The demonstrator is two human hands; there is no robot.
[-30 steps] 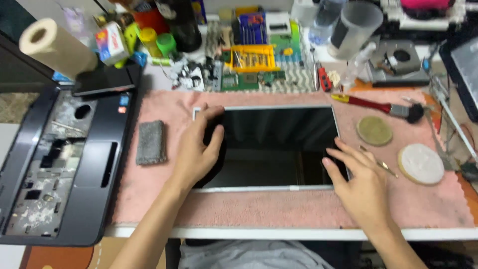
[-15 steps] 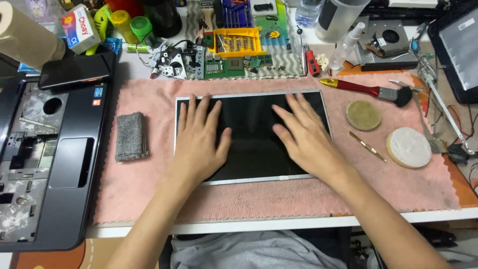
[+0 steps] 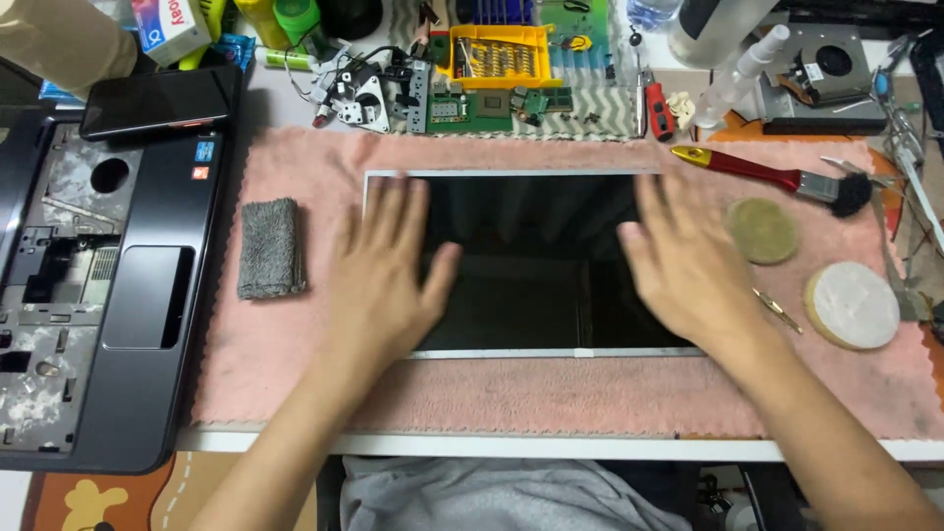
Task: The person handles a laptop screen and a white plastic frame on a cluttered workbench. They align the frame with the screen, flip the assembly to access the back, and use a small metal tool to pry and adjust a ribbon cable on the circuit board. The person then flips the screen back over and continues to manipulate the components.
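A bare black display panel (image 3: 531,265) lies flat on a pink cloth mat (image 3: 551,398) in the middle of the desk. My left hand (image 3: 379,270) lies flat, fingers spread, over the panel's left part. Over the panel's right part my right hand (image 3: 683,261) also rests flat with spread fingers. Neither hand holds anything. Both are motion-blurred.
A folded grey cloth (image 3: 268,248) lies left of the panel. An opened laptop base (image 3: 88,285) sits at far left with a dark phone (image 3: 157,98) above it. A red-handled brush (image 3: 772,177), two round pads (image 3: 851,305) and a yellow parts tray (image 3: 503,54) lie at the right and back.
My right hand has moved from the mat at the panel's lower right onto the panel, then out to its right side. The left hand stays on the left part.
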